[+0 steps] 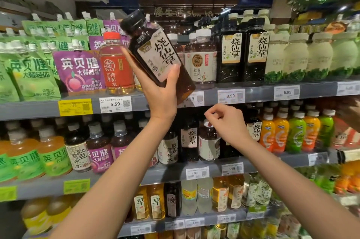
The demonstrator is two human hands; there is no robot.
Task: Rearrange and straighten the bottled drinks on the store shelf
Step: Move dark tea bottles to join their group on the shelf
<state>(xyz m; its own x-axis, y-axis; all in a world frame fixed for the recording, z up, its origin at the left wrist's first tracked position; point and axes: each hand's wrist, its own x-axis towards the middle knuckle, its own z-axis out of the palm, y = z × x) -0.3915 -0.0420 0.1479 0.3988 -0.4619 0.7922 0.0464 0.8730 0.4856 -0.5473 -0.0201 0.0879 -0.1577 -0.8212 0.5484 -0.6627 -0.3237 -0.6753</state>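
My left hand (157,90) grips a dark bottle with a black cap and a cream label (155,52), tilted left, held in front of the top shelf. Two matching dark bottles (243,52) stand upright on that top shelf to the right, next to a clear white-capped bottle (201,57). A red-labelled bottle with a red cap (116,67) stands to the left. My right hand (227,122) hovers lower, in front of the middle shelf, fingers loosely curled and holding nothing, just above a dark bottle with a white cap (208,141).
Green and purple drink pouches (76,71) fill the top shelf's left. Pale bottles (296,57) line its right. Orange and green juice bottles (292,133) stand on the middle shelf. Grey shelf rails (259,94) carry price tags. Another person's hand (350,114) shows at the right edge.
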